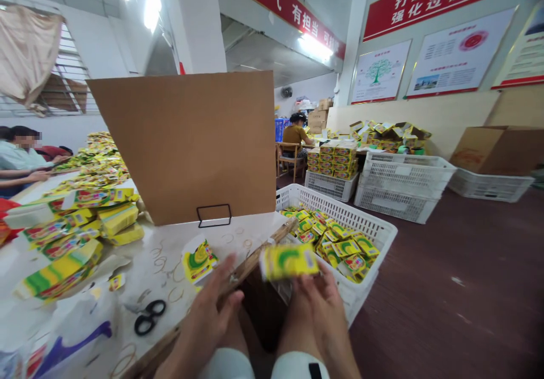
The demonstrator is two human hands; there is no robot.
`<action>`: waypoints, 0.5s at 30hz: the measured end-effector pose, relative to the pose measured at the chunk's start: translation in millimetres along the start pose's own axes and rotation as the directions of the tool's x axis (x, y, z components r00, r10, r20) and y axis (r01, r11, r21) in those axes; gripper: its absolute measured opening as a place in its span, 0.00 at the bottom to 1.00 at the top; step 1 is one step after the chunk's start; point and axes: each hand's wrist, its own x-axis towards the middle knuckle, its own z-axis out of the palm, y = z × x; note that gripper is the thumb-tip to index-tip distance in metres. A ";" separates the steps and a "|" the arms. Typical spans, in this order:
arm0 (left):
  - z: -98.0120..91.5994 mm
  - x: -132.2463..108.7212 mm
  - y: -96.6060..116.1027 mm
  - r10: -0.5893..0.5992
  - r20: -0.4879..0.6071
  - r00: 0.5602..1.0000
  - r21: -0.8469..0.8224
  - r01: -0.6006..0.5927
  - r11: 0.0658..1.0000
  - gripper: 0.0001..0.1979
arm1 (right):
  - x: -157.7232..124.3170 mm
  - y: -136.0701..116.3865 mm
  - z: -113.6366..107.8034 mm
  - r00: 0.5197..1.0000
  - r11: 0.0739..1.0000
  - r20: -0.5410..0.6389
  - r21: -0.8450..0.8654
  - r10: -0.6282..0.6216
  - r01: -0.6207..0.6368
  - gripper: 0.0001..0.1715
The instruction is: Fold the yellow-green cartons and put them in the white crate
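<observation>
A large brown cardboard sheet (pixel 187 141) stands upright at centre frame on a white table (pixel 255 227) that fills the lower left. Right of the table, a white plastic lattice crate (pixel 352 212) holds many small yellow-and-green boxes. Heaps of flattened yellow-and-green cartons (pixel 80 226) cover the left of the table.

At bottom centre the person's right hand (pixel 323 305) grips a small yellow-and-green carton box (pixel 289 261) from below with its fingertips. The box is blurred and is held in the air between the table edge and the crate. The left hand (pixel 212 311) lies just left of it, holding nothing, fingers stretched out on the table's wooden edge, near one loose folded yellow-and-green carton (pixel 199 260). Black-handled scissors (pixel 148 316) lie further left.
</observation>
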 end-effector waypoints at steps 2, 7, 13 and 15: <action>-10.1 18.7 -21.0 0.086 -0.152 0.985 0.215 -0.052 0.975 0.29 | 9.9 4.8 -8.0 0.990 0.993 -0.137 0.115 0.012 0.004 0.36; -26.4 46.0 -69.4 -0.035 -0.002 0.999 0.481 0.032 0.876 0.22 | -5.8 18.5 4.9 0.980 0.971 0.049 0.134 0.191 -0.196 0.28; -29.7 43.9 -82.9 -0.087 0.048 0.995 0.474 0.054 0.879 0.18 | -23.6 19.0 19.8 0.949 0.964 0.177 0.005 0.260 -0.265 0.21; -33.1 46.7 -83.4 -0.082 0.046 0.996 0.465 0.051 0.884 0.16 | -24.7 19.5 21.3 0.940 0.961 0.204 -0.009 0.274 -0.278 0.20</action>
